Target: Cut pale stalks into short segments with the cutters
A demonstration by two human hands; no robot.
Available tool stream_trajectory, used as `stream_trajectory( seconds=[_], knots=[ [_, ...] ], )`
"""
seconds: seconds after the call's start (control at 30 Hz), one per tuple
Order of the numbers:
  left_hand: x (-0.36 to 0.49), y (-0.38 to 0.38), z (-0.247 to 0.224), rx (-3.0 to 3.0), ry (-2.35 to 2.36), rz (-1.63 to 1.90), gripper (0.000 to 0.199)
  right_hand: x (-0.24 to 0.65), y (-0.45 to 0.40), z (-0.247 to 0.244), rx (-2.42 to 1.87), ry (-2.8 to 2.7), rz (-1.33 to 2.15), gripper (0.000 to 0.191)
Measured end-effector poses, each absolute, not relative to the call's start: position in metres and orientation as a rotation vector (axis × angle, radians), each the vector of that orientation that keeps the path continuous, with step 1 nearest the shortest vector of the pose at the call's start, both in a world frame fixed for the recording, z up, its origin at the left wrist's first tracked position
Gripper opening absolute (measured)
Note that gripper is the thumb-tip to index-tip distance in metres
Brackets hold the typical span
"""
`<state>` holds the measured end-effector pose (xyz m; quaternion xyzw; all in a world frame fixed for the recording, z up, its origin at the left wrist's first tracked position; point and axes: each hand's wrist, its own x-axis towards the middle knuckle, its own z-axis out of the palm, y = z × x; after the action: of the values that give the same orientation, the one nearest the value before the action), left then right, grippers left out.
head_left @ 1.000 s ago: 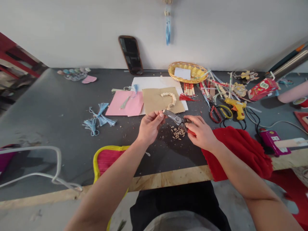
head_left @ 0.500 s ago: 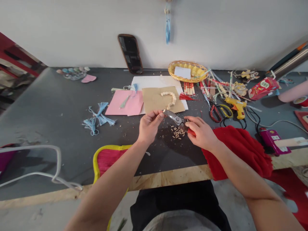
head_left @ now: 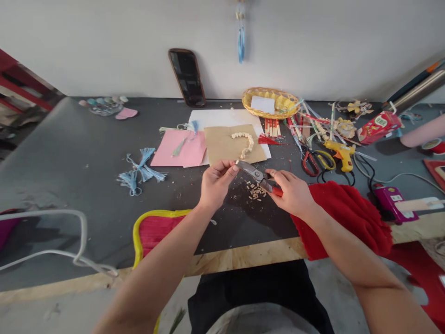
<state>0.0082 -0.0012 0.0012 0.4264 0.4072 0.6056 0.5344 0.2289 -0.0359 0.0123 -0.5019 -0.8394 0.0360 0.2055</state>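
Note:
My left hand [head_left: 216, 183] is closed, its thumb and fingertips pinching a small pale stick-like piece whose end [head_left: 238, 162] just shows; the rest is hidden by the fingers. Right at that end are the blades of metal hand shears [head_left: 256, 175] with red handles. My right hand [head_left: 292, 192] is wrapped round those handles. Beneath the shears lies a scatter of short cut pale pieces [head_left: 256, 191] on the dark tabletop. Just beyond, a curved row of cream-coloured pieces [head_left: 248, 144] rests on a sheet of brown card [head_left: 222, 144].
Blue tassels [head_left: 142, 169] and pink paper [head_left: 179, 148] lie to the left. A phone [head_left: 187, 76] leans on the wall near a wicker basket [head_left: 248, 104]. To the right are scissors [head_left: 310, 163], a yellow glue gun [head_left: 342, 153], a drink carton [head_left: 378, 126] and red cloth [head_left: 342, 218].
The shears' red handle shows more below my right hand, whose grip has shifted slightly. My left hand stays pinched in nearly the same spot. The whole view has shifted a little.

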Motion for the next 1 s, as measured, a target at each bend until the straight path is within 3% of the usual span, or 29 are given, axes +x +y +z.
stream_trajectory(
  seconds=[0.23,0.4,0.63,1.0],
  knots=[
    [0.0076,-0.0009,-0.0023,1.036,0.986,1.457,0.022,0.2295,-0.0339,0.0091,-1.419,-2.339,0.065,0.051],
    [0.0083,-0.0006,-0.0035,1.041,0.988,1.454,0.022,0.2315,-0.0314,0.0037,-1.421,-2.323,0.035,0.032],
    [0.01,-0.0035,-0.0023,1.025,0.981,1.452,0.022,0.2333,-0.0339,0.0073,-1.436,-2.314,0.042,0.026],
    [0.0055,-0.0012,-0.0055,1.116,1.049,1.391,0.023,0.2347,-0.0305,0.0102,-1.453,-2.352,0.026,0.038]
  ],
)
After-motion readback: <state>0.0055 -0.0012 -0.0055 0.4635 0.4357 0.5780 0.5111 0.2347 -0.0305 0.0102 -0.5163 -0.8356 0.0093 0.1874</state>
